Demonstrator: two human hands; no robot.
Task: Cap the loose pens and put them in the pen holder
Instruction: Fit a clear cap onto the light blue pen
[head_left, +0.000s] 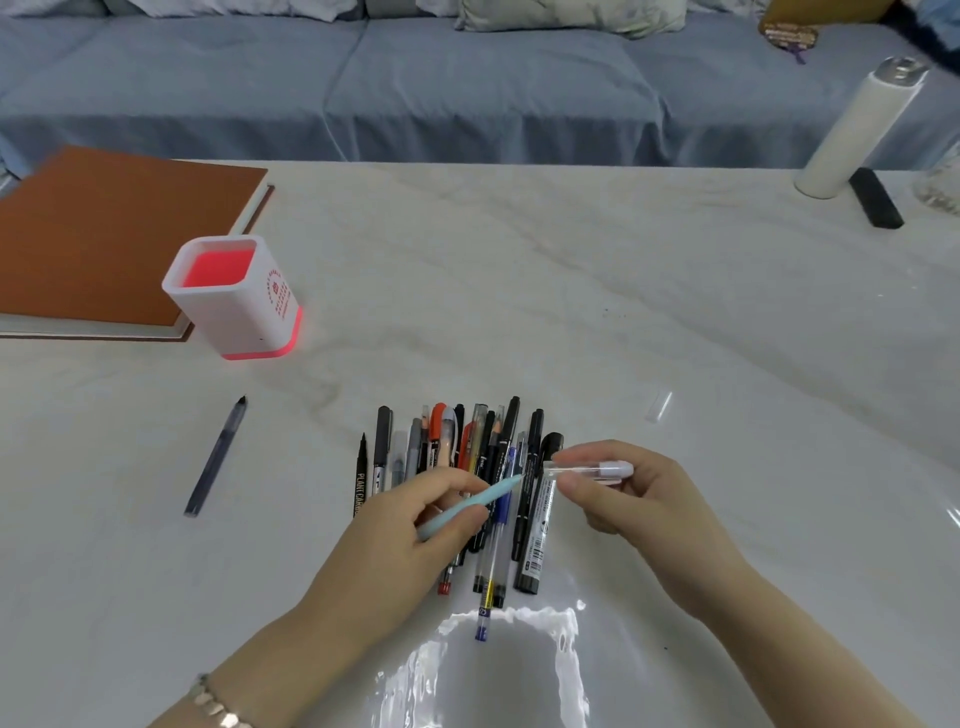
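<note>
With the left hand pinching a blue pen and the right hand gripping a clear cap, a misaligned tip could miss the cap's mouth and smear ink.

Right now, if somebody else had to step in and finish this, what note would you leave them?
Left hand: grip on a light blue pen, tip pointing at the cap.
Right hand: pinching a clear cap, open end facing the pen tip, not yet on.
Pen holder: upright at the left beside the brown book, no pens visible in it.
Pile of pens: on the table between the hands; one dark pen lies apart to the left, and a small clear piece to the right may be another cap.
Done: nothing in the holder.
Left: cap this pen, then the rest, and load the holder.
</note>
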